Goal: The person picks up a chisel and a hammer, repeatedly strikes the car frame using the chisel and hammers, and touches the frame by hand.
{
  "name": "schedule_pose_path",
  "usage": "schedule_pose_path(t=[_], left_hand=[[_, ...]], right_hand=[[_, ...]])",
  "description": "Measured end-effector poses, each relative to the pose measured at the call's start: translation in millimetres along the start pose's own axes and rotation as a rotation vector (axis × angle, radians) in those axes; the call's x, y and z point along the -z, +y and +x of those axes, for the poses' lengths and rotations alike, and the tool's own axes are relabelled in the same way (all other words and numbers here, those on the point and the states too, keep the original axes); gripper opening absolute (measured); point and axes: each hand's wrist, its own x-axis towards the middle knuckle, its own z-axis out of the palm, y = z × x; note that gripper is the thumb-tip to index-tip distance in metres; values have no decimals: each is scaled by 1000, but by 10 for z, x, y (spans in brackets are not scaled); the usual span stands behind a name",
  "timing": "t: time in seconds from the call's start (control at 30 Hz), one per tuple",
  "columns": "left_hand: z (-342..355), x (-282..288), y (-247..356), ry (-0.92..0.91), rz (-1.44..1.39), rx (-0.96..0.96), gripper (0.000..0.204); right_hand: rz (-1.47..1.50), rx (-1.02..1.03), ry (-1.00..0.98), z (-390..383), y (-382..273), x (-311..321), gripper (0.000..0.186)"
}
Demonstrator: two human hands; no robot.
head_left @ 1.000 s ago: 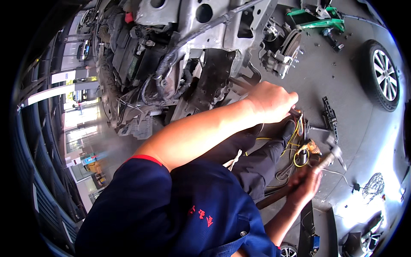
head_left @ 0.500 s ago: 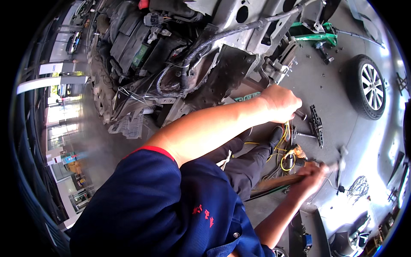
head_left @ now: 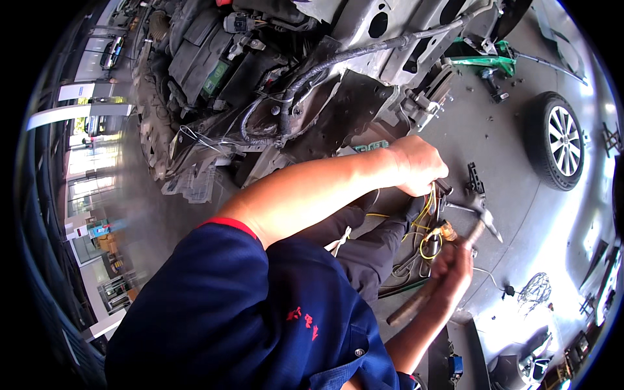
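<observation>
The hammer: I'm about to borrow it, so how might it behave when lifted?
The hammer probably feels head-heavy, its metallic head sitting at one end of a long handle. It is likely stiff, as the handle looks straight and wooden.

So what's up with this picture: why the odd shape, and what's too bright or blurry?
In the head view, the fisheye lens bends straight edges and leaves black corners; also in the head view, glare washes out the floor at right and windows at left, and the hammer in the right hand looks slightly smeared near its head.
</observation>
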Motion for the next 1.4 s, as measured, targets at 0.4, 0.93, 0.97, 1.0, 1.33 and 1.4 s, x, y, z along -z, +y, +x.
schedule_pose_path(t=[0.4,0.93,0.97,1.0,1.33,1.4], left_hand=[[49,-29,-44,88,-77,37,21],[100,132,-53,140,-186,110,19],[96,133,-37,143,-181,111,18],[125,124,8,133,-185,105,18],[14,143,-38,113,-175,85,19],[22,123,-5,142,-213,124,22]], right_hand=[[-21,-6,78,-109,-259,165,29],[446,382,200,401,-460,1087,31],[477,474,303,410,-414,915,31],[256,425,335,332,-191,560,29],[234,490,273,287,-999,1082,28],[269,478,190,214,-824,1093,24]])
